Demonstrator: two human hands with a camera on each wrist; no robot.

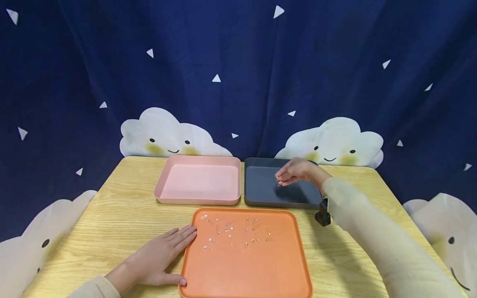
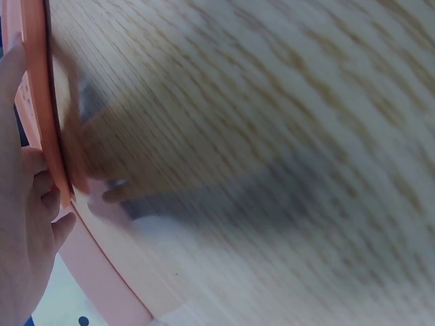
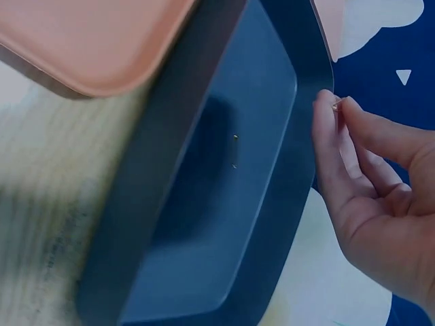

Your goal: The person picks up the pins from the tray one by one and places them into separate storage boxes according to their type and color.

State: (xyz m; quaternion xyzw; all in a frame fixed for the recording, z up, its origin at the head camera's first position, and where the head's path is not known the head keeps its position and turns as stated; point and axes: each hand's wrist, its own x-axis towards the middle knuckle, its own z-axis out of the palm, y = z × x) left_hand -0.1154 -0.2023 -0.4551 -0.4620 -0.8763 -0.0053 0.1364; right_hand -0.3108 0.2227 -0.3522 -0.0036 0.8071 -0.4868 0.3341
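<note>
Over the dark grey tray point(image 1: 261, 186), my right hand point(image 1: 298, 170) pinches a small gold safety pin point(image 1: 277, 178) between thumb and fingertips. The right wrist view shows the same pin point(image 3: 336, 106) mostly hidden by the fingers. Two tiny gold specks point(image 3: 235, 137) appear against that tray's floor, too small to make out. My left hand point(image 1: 160, 256) lies with fingers spread along the left rim of the orange tray point(image 1: 246, 277), fingertips on its edge. Several gold and silver safety pins point(image 1: 229, 229) are scattered across the orange tray's far half.
A pink tray point(image 1: 203, 182) stands left of the dark grey one, close beside it, both behind the orange tray. All three sit on a wooden table point(image 1: 123, 198). A navy curtain point(image 1: 238, 95) with clouds hangs at the table's back edge.
</note>
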